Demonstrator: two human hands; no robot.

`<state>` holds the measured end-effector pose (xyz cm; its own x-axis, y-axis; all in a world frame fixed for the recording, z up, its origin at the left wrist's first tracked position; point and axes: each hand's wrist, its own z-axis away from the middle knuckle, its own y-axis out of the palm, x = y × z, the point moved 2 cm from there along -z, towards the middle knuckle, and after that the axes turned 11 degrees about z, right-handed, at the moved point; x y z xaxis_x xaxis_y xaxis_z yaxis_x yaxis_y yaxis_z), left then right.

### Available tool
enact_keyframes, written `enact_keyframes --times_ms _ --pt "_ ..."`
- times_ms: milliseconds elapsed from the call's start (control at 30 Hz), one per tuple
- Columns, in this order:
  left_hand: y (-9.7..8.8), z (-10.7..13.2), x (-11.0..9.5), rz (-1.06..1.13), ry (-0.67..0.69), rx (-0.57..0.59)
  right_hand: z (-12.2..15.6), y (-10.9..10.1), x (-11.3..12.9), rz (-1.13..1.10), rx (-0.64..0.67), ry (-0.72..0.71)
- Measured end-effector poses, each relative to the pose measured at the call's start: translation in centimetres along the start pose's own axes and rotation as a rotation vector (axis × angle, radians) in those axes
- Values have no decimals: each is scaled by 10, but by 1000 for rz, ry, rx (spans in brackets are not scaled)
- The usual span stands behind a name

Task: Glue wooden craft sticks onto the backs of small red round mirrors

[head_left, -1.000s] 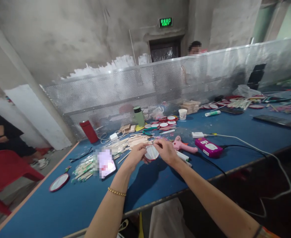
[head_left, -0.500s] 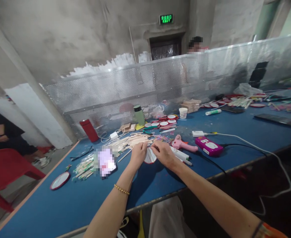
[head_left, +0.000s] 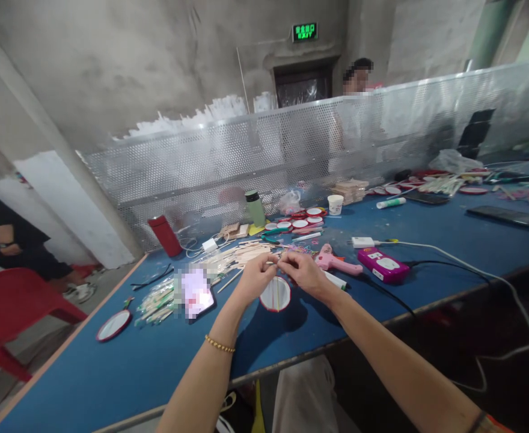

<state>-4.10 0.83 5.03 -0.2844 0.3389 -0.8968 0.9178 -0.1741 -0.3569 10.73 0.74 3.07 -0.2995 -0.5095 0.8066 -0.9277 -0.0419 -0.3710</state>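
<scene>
A small round hand fan (head_left: pixel 271 299), white with a red rim and a thin strip down its middle, hangs just over the table below my fingers. At its far end, my left hand (head_left: pixel 259 273) is closed in a pinch. My right hand (head_left: pixel 301 273) pinches right beside it, fingertips close to the left ones. The fan's narrow end and anything tiny between the fingertips are hidden. Loose wooden sticks (head_left: pixel 241 255) lie just beyond my left hand. Right of my right hand are a pink glue gun (head_left: pixel 339 263) and white markers (head_left: pixel 336 280).
A phone (head_left: pixel 196 293) and bagged sticks (head_left: pixel 159 304) lie left, near another red-rimmed fan (head_left: pixel 113 326). A red bottle (head_left: pixel 165 236), a green bottle (head_left: pixel 255 209) and a paper cup (head_left: pixel 335 205) stand behind. A purple power strip (head_left: pixel 382 266) with cables sits right. Perforated metal screen (head_left: pixel 210 162) backs the table.
The fan has tipped so that more of its white face shows below my hands. My hands have come closer together at its far end, both still pinching.
</scene>
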Motion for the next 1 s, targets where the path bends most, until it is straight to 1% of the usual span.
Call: enact_keyframes --times_ms 100,167,300,433,533,600,667,733,800,900,933,1000 --pt "1 0 1 42 -12 -37 -1 2 -4 -67 -6 73" --pt "2 0 2 78 -24 -45 -2 3 -6 -97 -21 92" --pt "3 1 3 128 -68 -28 -3 3 -6 -109 -23 71" --pt "4 2 1 174 -90 -55 -3 2 -5 -126 -11 83" --pt "4 2 0 221 -125 -78 -2 2 -4 -113 12 61" --pt "4 3 -3 265 -137 -84 -2 0 -2 -37 -37 13" --pt "5 6 -7 323 -158 -48 -2 -2 -1 58 -123 -31" --pt "7 8 -10 365 -179 18 -3 -3 -1 73 -160 4" --pt "8 9 -12 353 -166 78 -4 -5 -3 -43 -177 123" --pt "9 9 -12 272 -102 141 -5 -10 -4 -360 -221 297" --pt "8 8 -12 247 -83 148 -5 -11 -3 -459 -220 330" --pt "7 7 -12 228 -70 140 -4 -12 0 -565 -154 372"
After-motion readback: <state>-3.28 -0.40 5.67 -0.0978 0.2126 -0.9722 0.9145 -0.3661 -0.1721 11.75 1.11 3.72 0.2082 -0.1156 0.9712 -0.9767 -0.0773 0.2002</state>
